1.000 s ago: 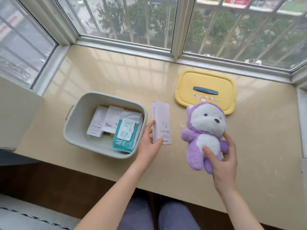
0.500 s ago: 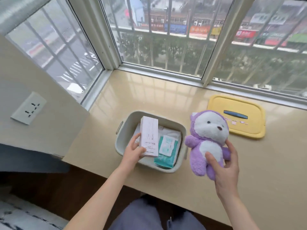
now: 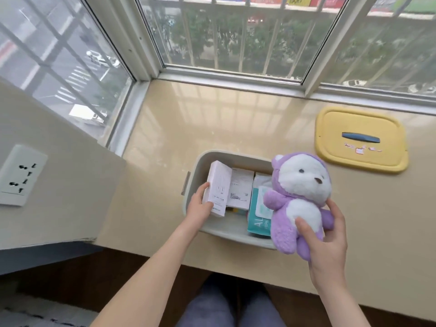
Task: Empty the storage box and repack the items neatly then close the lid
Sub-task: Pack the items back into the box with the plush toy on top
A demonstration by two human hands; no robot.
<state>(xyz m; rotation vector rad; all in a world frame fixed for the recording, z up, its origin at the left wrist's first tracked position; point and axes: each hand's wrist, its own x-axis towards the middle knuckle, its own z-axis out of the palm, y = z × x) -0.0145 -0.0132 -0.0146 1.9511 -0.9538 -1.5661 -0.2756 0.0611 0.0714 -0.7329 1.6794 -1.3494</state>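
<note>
A: The bear (image 3: 302,182) hides the right side of the box (image 3: 219,154) from you. On the wipes pack (image 3: 256,224) only "AL" reads clearly, and the print on the cartons is too small.

B: Under those cartons you get a sliver of yellow and teal, but there's no telling what it is.

A: The box sits on a glossy beige desk (image 3: 212,119) set into a corner of barred windows (image 3: 236,38), with trees and a street outside.

B: There's a socket (image 3: 20,175) on the wall at your left, and your knees (image 3: 212,303) show below the desk's near edge. The yellow lid (image 3: 335,128) lies flat at the far right, handle up, well apart from the box.

A: Your left hand (image 3: 199,208) grips a white carton (image 3: 218,182) by its lower end, tilted inside the box at the left wall. It's just beside a second carton (image 3: 240,188) lying flat.

B: Your right hand (image 3: 330,244) is wrapped round the bear, with the thumb (image 3: 304,226) on its white belly, over the box's near right corner. Whether the held carton touches the bottom, you can't tell.
</note>
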